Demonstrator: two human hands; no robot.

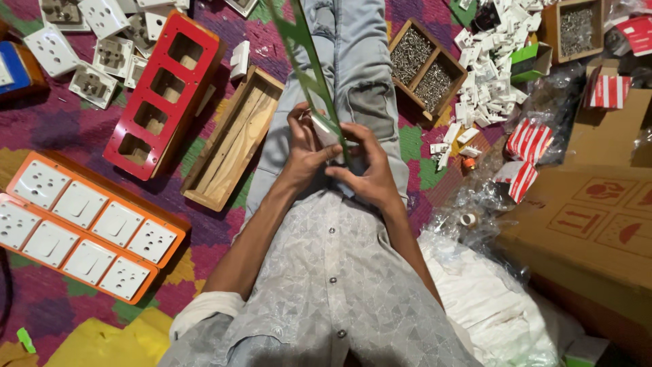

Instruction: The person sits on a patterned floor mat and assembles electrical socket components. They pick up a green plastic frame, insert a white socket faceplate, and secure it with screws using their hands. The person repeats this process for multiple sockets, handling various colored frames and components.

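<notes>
I sit on a patterned rug with a long green cut-out panel (pixel 302 51) standing on edge over my lap, running up and away from me. My left hand (pixel 303 146) grips a white switch piece (pixel 324 129) pressed against the panel's near end. My right hand (pixel 367 170) closes on the same spot from the other side, fingers curled over the panel and the white piece. Both hands touch each other above my jeans.
Left: a red panel (pixel 166 88) with several cut-outs, an open wooden box (pixel 234 139), two orange boards (pixel 88 231) fitted with white sockets, loose white sockets (pixel 95 34). Right: a wooden tray of screws (pixel 424 68), a heap of white switches (pixel 492 68), red-and-white packets (pixel 530 139), cardboard boxes (pixel 598 217), plastic bags.
</notes>
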